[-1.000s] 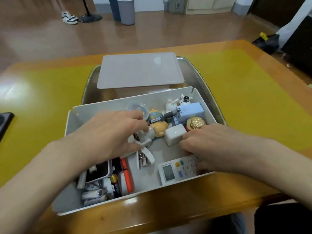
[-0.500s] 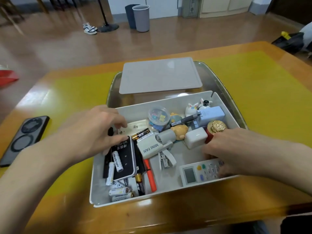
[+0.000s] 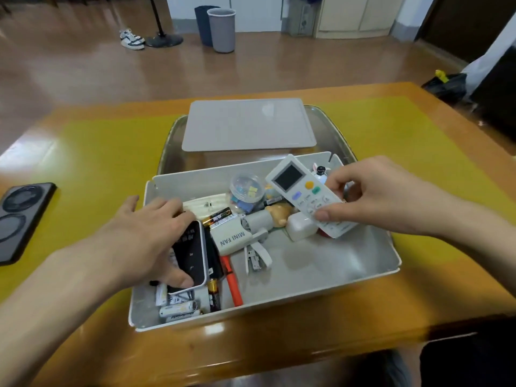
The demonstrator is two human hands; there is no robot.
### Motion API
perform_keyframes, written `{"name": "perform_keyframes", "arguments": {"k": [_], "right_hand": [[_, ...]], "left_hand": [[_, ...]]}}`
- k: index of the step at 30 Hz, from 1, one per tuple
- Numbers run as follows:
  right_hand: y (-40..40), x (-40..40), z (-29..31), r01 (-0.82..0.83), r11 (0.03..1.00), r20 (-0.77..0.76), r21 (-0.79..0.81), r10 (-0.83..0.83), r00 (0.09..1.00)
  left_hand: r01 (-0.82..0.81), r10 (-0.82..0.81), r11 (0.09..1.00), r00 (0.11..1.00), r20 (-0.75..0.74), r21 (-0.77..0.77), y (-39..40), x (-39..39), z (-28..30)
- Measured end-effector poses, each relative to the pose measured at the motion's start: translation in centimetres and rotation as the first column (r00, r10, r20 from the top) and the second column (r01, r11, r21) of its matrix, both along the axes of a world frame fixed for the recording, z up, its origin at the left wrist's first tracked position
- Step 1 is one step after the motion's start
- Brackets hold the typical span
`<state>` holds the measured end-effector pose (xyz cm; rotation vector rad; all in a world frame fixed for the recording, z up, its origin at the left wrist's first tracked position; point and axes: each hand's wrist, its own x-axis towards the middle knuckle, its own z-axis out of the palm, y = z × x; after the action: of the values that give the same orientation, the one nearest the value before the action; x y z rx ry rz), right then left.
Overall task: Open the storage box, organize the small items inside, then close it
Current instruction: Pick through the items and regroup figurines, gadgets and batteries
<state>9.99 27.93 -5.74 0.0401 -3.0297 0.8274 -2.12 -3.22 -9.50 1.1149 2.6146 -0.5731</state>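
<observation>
The open white storage box (image 3: 329, 286) stands near the table's front edge, its grey lid (image 3: 248, 125) lying flat behind it. My right hand (image 3: 374, 196) holds a white remote control (image 3: 304, 191) lifted above the box's right side. My left hand (image 3: 150, 238) grips a black device with a white rim (image 3: 192, 252) at the box's left side. Between them lie a white mini fan (image 3: 231, 237), a stapler (image 3: 255, 256), an orange pen (image 3: 233, 283), batteries (image 3: 178, 311), a clear jar of clips (image 3: 247, 191), a white charger (image 3: 300, 227) and a small bear figure (image 3: 277, 213).
The box and lid sit on a clear tray (image 3: 337, 132) on a yellow mat over a wooden table (image 3: 279, 344). A black phone (image 3: 19, 216) lies at the left edge. On the floor beyond are two bins (image 3: 220, 29), shoes (image 3: 131, 40) and a stand base.
My right hand has picked the remote control up from the box's front right corner and raised it. My left hand has closed around the black device at the left.
</observation>
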Motion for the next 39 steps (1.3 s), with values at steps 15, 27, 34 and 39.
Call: {"name": "perform_keyframes", "arguments": {"k": [15,27,34,39], "right_hand": [[-0.1,-0.7,-2.0,-0.001,0.994,-0.019,0.108,0.003,1.0],[0.7,-0.6,-1.7,0.015,0.988,-0.006,0.154,-0.014,1.0],[2.0,0.2,0.0,0.084,0.993,-0.063,0.086,-0.078,0.995],[2.7,0.8,0.4,0.108,0.99,-0.077,0.086,-0.102,0.992]], "left_hand": [[-0.094,0.073,0.983,0.989,0.131,0.158,0.3,-1.3,-0.3],[-0.323,0.016,0.76,0.877,0.481,0.564,-1.3,-1.0,4.3],[-0.659,-0.132,0.357,0.667,0.734,0.663,1.6,2.1,4.5],[-0.715,-0.115,0.384,0.591,0.798,0.585,7.1,5.4,1.4]]}}
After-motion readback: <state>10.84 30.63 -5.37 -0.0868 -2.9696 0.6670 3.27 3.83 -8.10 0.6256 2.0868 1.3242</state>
